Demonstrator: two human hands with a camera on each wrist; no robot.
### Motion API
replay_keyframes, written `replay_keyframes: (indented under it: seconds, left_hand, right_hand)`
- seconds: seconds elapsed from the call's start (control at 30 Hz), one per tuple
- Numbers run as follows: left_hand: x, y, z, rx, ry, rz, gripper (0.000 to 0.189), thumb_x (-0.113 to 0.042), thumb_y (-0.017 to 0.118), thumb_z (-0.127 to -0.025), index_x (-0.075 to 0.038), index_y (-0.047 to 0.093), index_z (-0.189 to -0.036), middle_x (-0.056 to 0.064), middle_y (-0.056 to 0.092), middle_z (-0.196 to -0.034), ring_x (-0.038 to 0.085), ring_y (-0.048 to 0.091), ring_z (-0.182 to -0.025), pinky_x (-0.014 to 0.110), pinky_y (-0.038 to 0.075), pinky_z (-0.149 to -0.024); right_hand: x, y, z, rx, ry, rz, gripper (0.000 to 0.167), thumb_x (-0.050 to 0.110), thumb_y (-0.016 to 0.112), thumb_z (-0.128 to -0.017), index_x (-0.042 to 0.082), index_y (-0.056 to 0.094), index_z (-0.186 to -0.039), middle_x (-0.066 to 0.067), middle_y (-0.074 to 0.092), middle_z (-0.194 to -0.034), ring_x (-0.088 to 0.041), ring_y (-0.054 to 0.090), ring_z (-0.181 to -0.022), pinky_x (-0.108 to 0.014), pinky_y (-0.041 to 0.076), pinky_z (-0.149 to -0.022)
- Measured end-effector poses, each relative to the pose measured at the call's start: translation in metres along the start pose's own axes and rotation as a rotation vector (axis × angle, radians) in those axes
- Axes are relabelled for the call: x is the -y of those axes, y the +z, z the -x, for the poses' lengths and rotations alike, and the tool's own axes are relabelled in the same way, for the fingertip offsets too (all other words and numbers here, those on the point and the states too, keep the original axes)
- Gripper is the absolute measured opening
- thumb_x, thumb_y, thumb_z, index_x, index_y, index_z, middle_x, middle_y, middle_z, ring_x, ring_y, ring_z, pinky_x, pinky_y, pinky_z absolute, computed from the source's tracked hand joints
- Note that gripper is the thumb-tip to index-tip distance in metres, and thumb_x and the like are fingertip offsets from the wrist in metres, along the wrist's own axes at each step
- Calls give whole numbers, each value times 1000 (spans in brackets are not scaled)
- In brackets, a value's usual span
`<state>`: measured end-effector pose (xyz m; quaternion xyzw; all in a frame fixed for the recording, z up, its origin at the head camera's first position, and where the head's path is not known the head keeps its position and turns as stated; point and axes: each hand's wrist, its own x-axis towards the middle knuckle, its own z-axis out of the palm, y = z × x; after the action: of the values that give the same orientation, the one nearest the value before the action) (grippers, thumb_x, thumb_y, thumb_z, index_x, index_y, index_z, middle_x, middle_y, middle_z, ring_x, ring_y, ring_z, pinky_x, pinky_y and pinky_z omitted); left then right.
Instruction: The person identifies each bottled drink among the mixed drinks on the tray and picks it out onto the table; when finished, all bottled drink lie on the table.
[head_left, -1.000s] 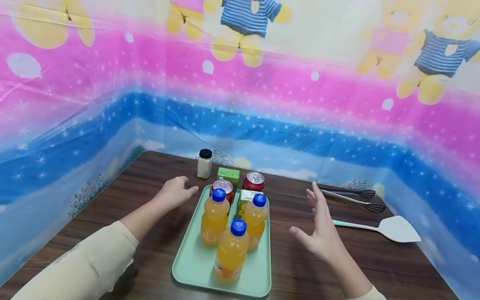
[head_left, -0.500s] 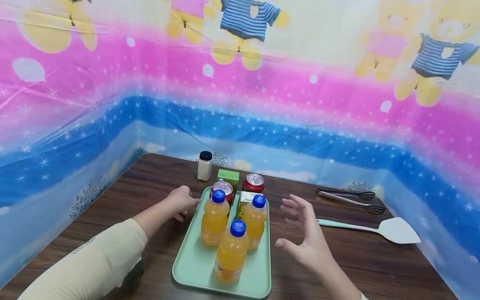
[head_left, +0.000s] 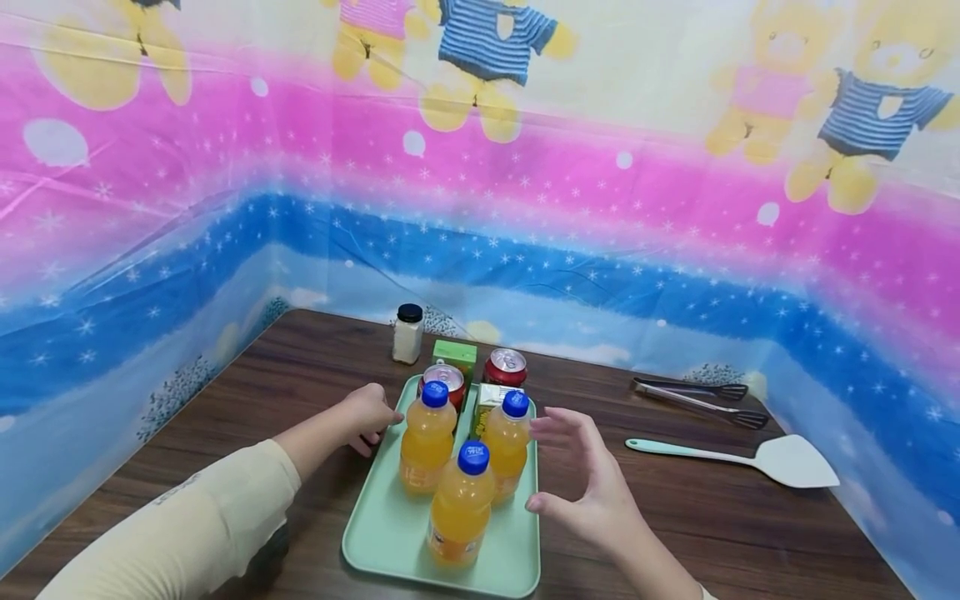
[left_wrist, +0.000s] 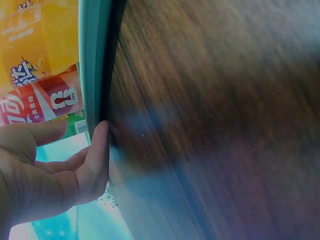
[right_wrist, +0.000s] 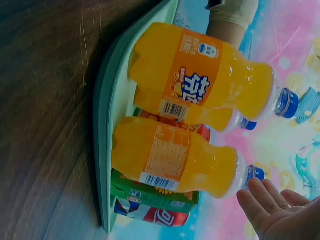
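A pale green tray point(head_left: 382, 542) carries three orange soda bottles with blue caps: a front bottle point(head_left: 459, 521), a left bottle point(head_left: 426, 446) and a right bottle point(head_left: 504, 454). Behind them are a red can point(head_left: 442, 379), another red can point(head_left: 507, 363), a green drink carton point(head_left: 455, 353) and a white-topped carton point(head_left: 491, 400). My left hand point(head_left: 363, 415) is at the tray's left rim; in the left wrist view a fingertip point(left_wrist: 102, 129) touches the rim's outer side, thumb apart from the fingers. My right hand point(head_left: 592, 479), thumb and fingers spread, hovers by the right rim, holding nothing.
A jar with a black lid point(head_left: 408, 335) stands behind the tray on the left. Tongs point(head_left: 697, 402) and a white spatula point(head_left: 795, 460) lie on the wooden table point(head_left: 585, 550) to the right. A printed cloth point(head_left: 480, 258) hangs around the table's back and sides.
My right hand has moved left, from near the spatula to the tray's right side. My left hand has come in against the left rim, its fingers lower. The tray and bottles stay in place.
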<state>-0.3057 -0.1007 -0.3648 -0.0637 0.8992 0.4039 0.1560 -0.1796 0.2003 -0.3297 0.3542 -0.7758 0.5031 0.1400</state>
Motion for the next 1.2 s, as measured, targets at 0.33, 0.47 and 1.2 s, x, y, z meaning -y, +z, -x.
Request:
replay_keyframes:
  seconds: [0.33,0.47,1.2]
  left_hand:
    - [1,4,-1,18,40,-6,19,0,66,-82,3,49,-89,16,52,-81,26,57,-67,36,57,-52]
    - [0,6,-2,6,54,-51,15,7,64,-78,3,51,-86,16,54,-78,25,57,-66,35,57,-51]
    - [-1,9,-5,-4,96,-167,21,13,62,-74,2,48,-86,16,52,-78,24,60,-63,31,56,-48]
  right_hand:
    - [-2,13,3,60,21,-66,73,16,79,-76,5,38,-134,-14,54,-126,-28,54,-112,-44,53,-85]
    - [-4,18,3,81,31,-78,72,18,79,-77,3,38,-134,-14,54,-126,-28,54,-113,-42,53,-85]
    - [-5,49,-2,111,177,-97,65,17,82,-72,14,47,-127,2,57,-120,-19,56,-109,-36,52,-87]
